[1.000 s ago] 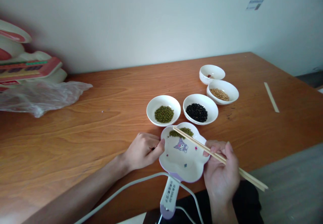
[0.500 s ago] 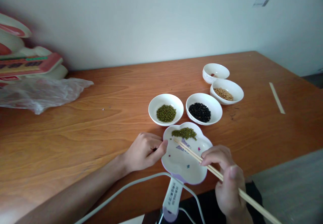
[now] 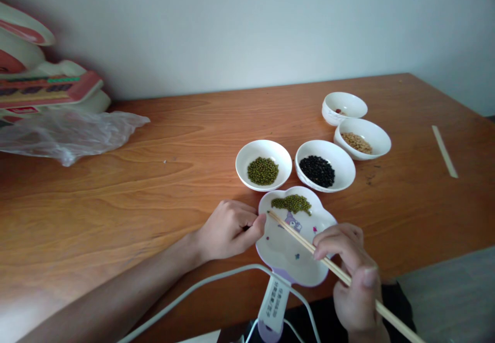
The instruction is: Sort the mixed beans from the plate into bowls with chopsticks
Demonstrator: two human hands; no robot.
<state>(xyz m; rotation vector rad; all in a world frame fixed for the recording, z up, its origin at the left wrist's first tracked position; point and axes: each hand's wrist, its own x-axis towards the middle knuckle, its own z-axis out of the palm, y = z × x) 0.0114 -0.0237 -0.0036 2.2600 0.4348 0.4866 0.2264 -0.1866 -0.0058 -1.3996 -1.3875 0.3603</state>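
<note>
Wooden chopsticks (image 3: 337,270) in right hand (image 3: 358,301); scalloped plate (image 3: 284,258), round green beans (image 3: 293,203).

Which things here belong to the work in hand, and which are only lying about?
Belonging, apparently: chopsticks in the right hand; flower-shaped plate at the left hand; green beans; four white bowls.

Lying about, apparently: plastic bag; toy; pale strip.

left hand (image 3: 232,229) loosely curled, right hand (image 3: 353,273) in a bent-fingered grip
</note>
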